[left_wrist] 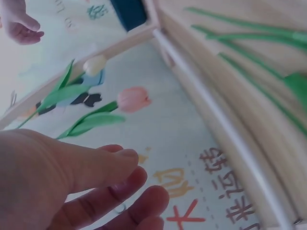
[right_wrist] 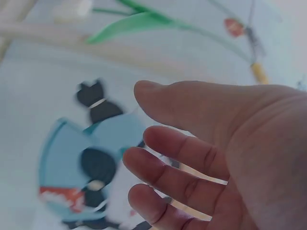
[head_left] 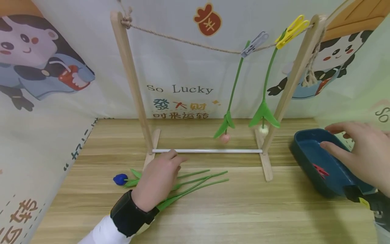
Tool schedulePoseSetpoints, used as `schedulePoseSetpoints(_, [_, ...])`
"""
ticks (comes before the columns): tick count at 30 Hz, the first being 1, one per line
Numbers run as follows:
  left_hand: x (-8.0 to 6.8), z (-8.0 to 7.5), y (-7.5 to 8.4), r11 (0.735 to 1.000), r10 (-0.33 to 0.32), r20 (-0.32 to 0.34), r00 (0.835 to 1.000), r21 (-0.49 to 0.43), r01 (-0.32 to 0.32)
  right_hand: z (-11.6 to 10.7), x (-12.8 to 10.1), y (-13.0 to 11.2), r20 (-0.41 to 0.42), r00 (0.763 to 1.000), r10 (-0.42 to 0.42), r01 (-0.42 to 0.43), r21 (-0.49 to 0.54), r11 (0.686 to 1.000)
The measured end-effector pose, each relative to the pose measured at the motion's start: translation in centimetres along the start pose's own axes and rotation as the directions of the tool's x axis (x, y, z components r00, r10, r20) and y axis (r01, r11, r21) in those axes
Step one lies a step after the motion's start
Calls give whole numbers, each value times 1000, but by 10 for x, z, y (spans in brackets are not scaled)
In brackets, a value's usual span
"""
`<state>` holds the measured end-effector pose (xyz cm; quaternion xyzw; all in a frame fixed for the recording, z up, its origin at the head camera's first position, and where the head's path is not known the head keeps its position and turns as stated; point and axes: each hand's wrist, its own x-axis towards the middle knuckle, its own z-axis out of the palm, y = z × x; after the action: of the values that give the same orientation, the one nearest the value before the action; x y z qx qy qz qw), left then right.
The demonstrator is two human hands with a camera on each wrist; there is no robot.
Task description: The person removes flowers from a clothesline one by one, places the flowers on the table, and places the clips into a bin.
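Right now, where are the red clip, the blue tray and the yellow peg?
red clip (head_left: 320,170), head view, its middle.
blue tray (head_left: 297,145), head view, near rim.
yellow peg (head_left: 292,31), head view, its body on the rope.

A light wooden table with a plank-grain top carries everything. On it stands a pale wooden drying rack, its two feet joined by a white crossbar. In front of the rack's left foot lie green-stemmed artificial tulips (one has a blue bud). At the right edge sits a dark blue plastic tray.
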<state>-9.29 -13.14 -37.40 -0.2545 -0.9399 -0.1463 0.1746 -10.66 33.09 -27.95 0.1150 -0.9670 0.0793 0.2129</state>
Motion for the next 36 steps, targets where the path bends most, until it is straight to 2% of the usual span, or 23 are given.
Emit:
schedulePoseSetpoints(7, [21,-19,-5,996,0,-96,995,-94,-9,-33,26,-38,-71,994,-88,87,-28,996])
schedulePoseSetpoints(13, [44,-34,-2,983,-11,-170,985,-180,-20,-61,51,-68,-125,982,-145,139,-52,989])
schedulePoseSetpoints(17, [57,-39,1,962,-24,-226,974,-271,-39,-75,66,-82,-180,957,-227,227,-17,974])
schedulePoseSetpoints(20, [67,-40,4,940,-38,-279,960,-336,-60,-84,78,-92,-218,928,-301,305,-16,952])
schedulePoseSetpoints(24, [83,-39,10,892,-81,-342,936,-444,-85,-95,96,-105,-229,909,-349,349,-43,936])
schedulePoseSetpoints(27, [97,-37,15,834,-119,-364,924,-541,-106,-103,110,-114,-203,911,-359,357,-50,933])
schedulePoseSetpoints(31, [115,-32,23,759,-145,-371,917,-636,-137,-109,132,-125,-146,920,-363,359,-57,932])
schedulePoseSetpoints(36, [133,-26,33,689,-149,-368,918,-704,-170,-112,159,-135,-31,937,-347,343,-104,934])
